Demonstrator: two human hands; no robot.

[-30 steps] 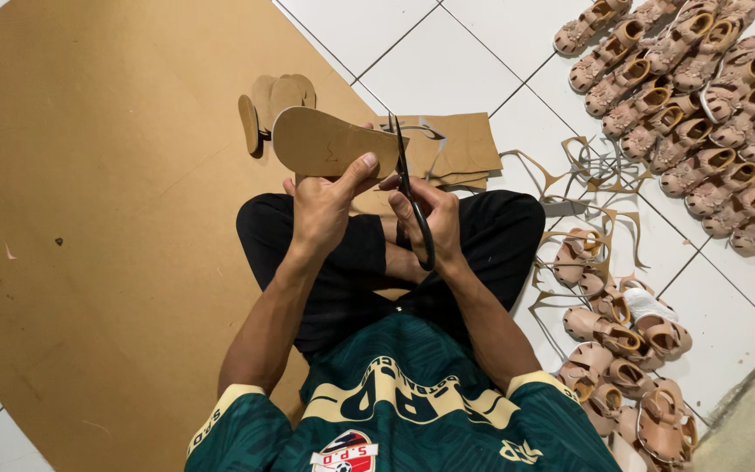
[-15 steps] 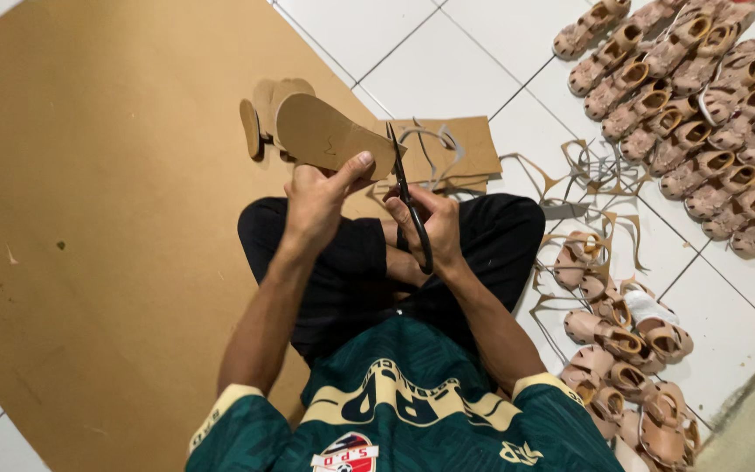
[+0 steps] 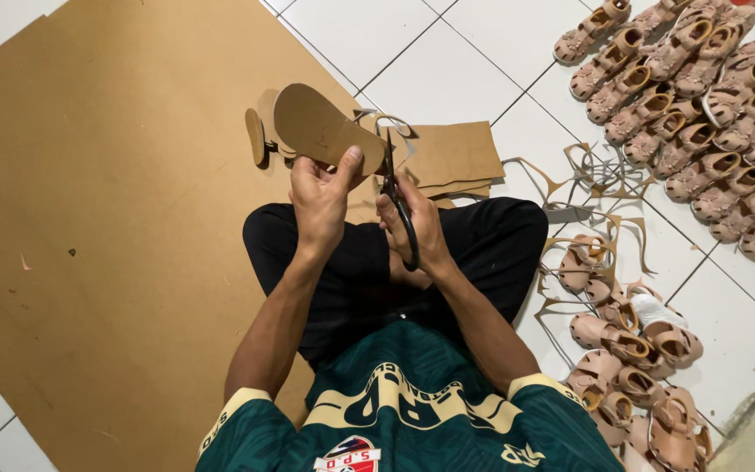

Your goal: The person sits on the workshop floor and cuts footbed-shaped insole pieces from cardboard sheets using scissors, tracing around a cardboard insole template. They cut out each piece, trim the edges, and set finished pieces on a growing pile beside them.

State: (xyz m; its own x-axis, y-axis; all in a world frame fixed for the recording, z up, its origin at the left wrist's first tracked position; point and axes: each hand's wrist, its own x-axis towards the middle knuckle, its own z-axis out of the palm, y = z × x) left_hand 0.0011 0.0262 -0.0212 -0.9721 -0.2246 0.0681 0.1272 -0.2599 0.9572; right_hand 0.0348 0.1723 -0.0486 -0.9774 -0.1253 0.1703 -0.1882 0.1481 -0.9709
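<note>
Sitting cross-legged on a white tiled floor (image 3: pixel 447 52), a person trims a sole-shaped cardboard cutout (image 3: pixel 325 129) held up over the lap. At far left a large brown cardboard sheet (image 3: pixel 89 218) covers the tiles. The left hand (image 3: pixel 321 197) has its fingers clamped on the cutout's near end, thumb pressed on top; the cutout's long axis runs up and to the left, away from that hand. Just right of it, the right hand (image 3: pixel 417 223) has its fingers closed through the handles of black scissors (image 3: pixel 395 197), whose blades point away from the body and meet the cutout's right edge, so the cutting hand sits immediately beside the piece. Beyond lie stacked cardboard offcuts (image 3: pixel 452 153), then curled trimmings (image 3: pixel 587 175), and finished tan sandals (image 3: pixel 701 105) piled at far right and near right. Compared with a second ago, the cutout is raised slightly and turned, and the scissors stand more upright.
</note>
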